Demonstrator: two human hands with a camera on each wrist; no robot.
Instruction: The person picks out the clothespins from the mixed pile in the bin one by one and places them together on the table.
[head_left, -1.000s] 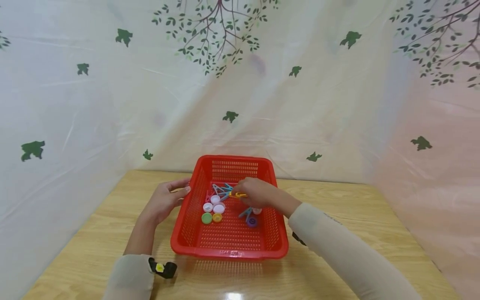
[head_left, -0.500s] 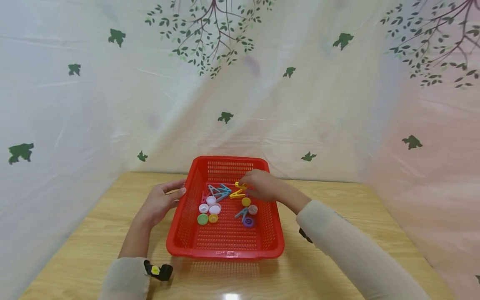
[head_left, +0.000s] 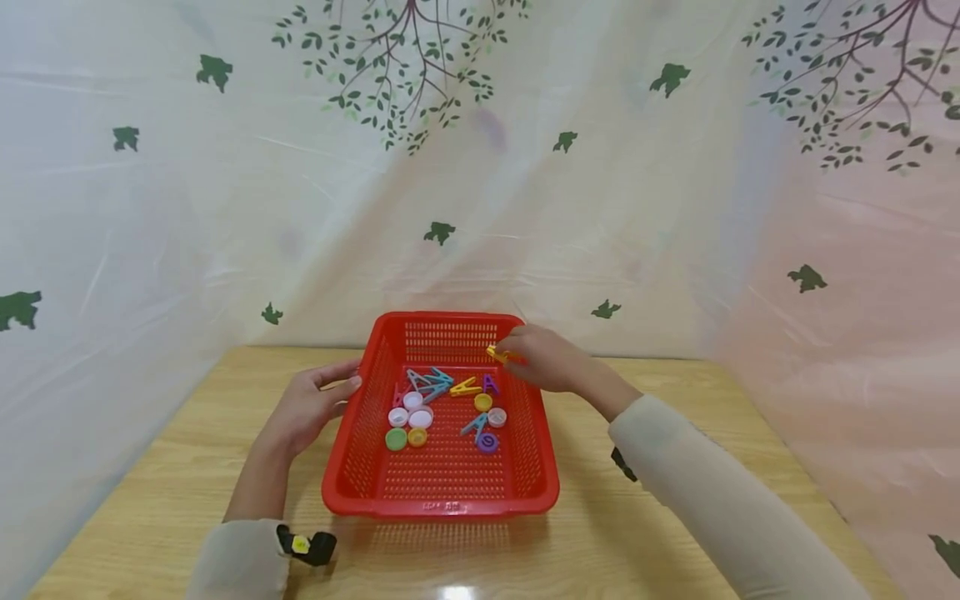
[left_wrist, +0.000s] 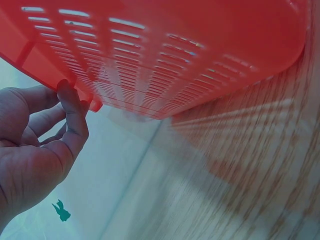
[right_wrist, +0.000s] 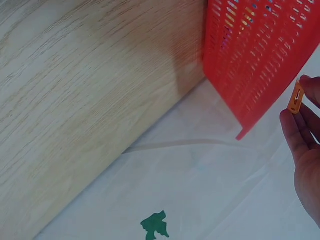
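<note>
A red plastic basket [head_left: 442,507] stands on the table. My left hand [head_left: 303,408] holds its left rim, thumb and fingers at the edge in the left wrist view. Over the basket's far right corner, my right hand [head_left: 551,360] pinches a yellow clothespin [right_wrist: 296,98] between thumb and fingertips. Inside lie several blue clothespins [head_left: 438,379], a pink clothespin [head_left: 400,395], another yellow clothespin [head_left: 465,387] and a purple clothespin [head_left: 490,384]. Among them are white bottle caps [head_left: 421,417], a green cap [head_left: 396,439], yellow caps [head_left: 483,402] and a purple cap [head_left: 487,442].
The wooden table [head_left: 187,442] extends to both sides of the basket and in front of it. Behind it hangs a pale sheet [head_left: 337,208] printed with leaves and branches. A black strap with a small camera [head_left: 307,546] sits on the left wrist.
My right hand has lifted the yellow clothespin and moved it back and right, uncovering the purple clothespin and a yellow cap. The left hand stays at the rim. The head view has shifted slightly.
</note>
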